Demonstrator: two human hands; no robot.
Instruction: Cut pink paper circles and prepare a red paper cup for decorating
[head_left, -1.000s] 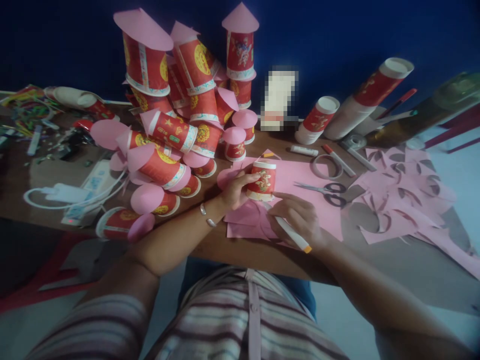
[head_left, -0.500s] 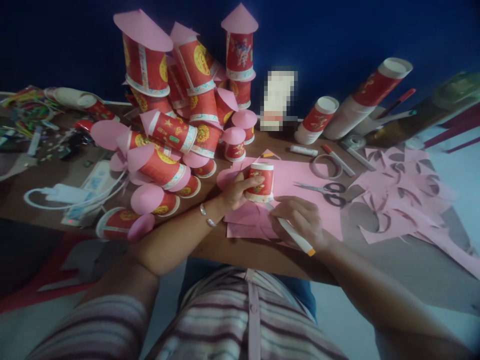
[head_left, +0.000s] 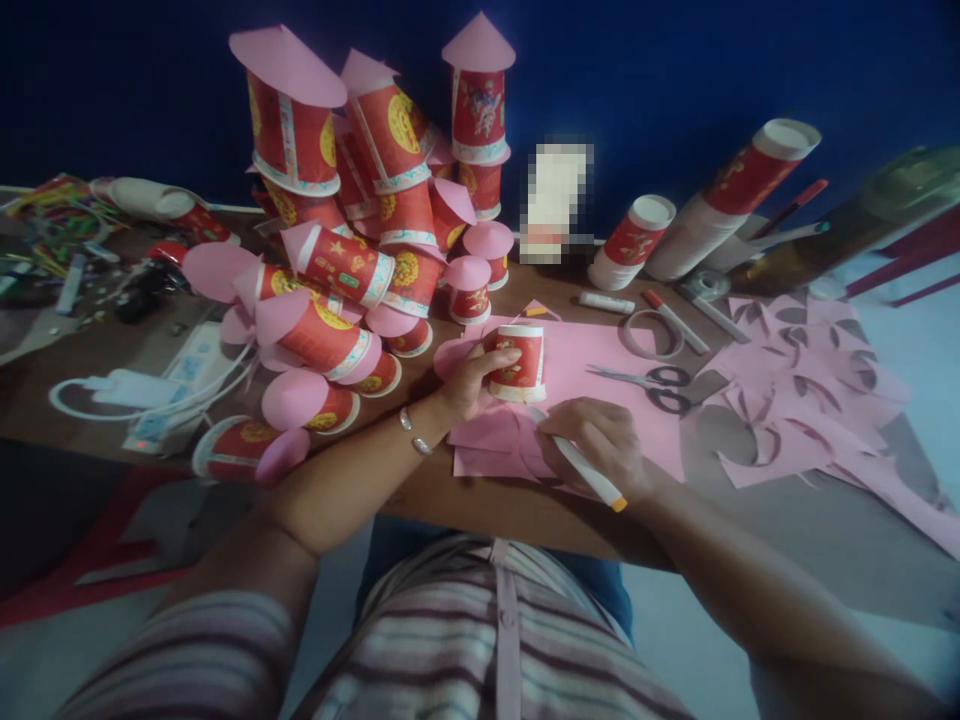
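Note:
My left hand (head_left: 472, 378) is wrapped round a red and white paper cup (head_left: 523, 362), its thumb across the red side. Just right of the cup and lower, my right hand (head_left: 596, 435) is closed on a white pen with an orange end (head_left: 589, 472); the pen's front tip points up and left, close below the cup's lower rim. Under both hands lie pink paper sheets (head_left: 645, 345). Black-handled scissors (head_left: 637, 380) rest on the pink paper to the right.
Several red cups with pink cone tops (head_left: 390, 135) are piled at the left and back. Stacked cups (head_left: 757, 180) and a bottle (head_left: 885, 210) stand back right. A tape roll (head_left: 652, 335) and pink paper scraps (head_left: 810, 380) lie right. A white power strip (head_left: 176, 390) is left.
The cup in my left hand has shifted and turned slightly to the left. The pen tip in my right hand has come a little away from the cup's lower edge.

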